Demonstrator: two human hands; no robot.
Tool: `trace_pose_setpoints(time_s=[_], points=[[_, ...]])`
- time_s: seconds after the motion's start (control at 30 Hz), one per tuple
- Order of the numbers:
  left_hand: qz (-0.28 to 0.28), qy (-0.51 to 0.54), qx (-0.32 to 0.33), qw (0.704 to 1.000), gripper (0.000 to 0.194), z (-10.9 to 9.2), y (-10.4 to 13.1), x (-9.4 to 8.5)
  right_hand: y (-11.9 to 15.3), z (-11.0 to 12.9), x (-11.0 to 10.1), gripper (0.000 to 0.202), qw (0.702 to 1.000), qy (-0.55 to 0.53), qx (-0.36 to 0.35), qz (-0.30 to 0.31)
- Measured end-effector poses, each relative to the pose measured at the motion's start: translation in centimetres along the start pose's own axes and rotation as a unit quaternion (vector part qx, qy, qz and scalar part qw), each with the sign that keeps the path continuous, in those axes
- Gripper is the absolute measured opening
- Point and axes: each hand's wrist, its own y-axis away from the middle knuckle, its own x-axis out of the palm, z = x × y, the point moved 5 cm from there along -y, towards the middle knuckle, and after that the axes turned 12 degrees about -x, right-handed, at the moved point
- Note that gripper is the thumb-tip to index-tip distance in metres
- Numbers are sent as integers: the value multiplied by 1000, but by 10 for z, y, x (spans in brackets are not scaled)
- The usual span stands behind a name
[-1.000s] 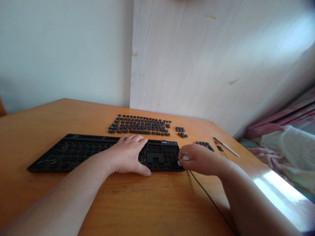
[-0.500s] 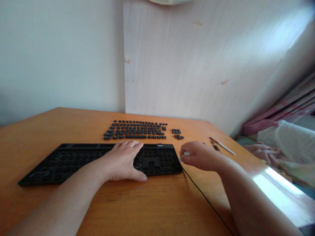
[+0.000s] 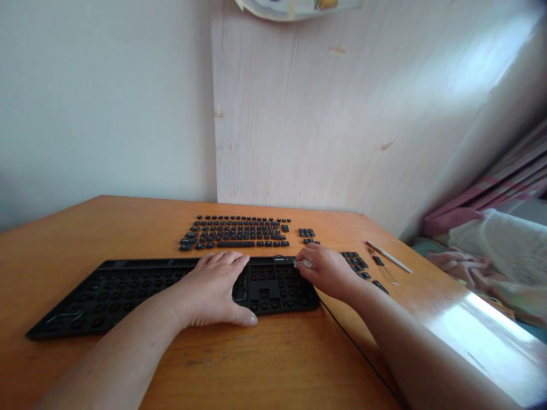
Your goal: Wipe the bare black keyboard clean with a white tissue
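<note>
A black keyboard with its keycaps off lies along the front of the table, its bare key sockets showing. My left hand rests across its middle, fingers stretched out and thumb over the front edge. At the upper right corner, over the number-pad end, my right hand is closed on a small white wad of tissue, pressed to the keyboard. Behind the keyboard the loose keycaps are laid out in rows. More number-pad keycaps sit beyond my right hand, partly hidden by it.
A black cable runs from the keyboard's right end toward me, passing under my right forearm. To the right lie a white pen-like stick and a wire tool with a black handle. A wall stands behind the table.
My right hand has moved left with the tissue, from beside the keyboard onto its upper right corner, uncovering keycaps on the right. My left hand stays in place. The view has tilted up slightly.
</note>
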Motion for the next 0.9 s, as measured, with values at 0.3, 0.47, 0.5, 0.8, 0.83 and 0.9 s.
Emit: trace_pose_setpoints(time_s=[0.3,0.47,0.5,0.8,0.83,0.9], points=[[-16,11,8,1000,121,2,-2,2,5,8,-6,15,999,-19,-13,43],[-16,12,12,1000,122,2,-2,2,5,5,-7,18,999,-11,-11,30],[-18,12,13,1000,121,2,-2,2,5,6,-6,18,999,-9,-13,40],[-16,13,13,1000,123,0,-1,0,16,20,-10,17,993,-15,-31,110],[-15,14,12,1000,123,0,-1,0,17,22,-11,17,992,-16,-33,118],[-15,15,10,1000,122,-1,-1,-1,19,25,-13,18,991,-17,-35,127]])
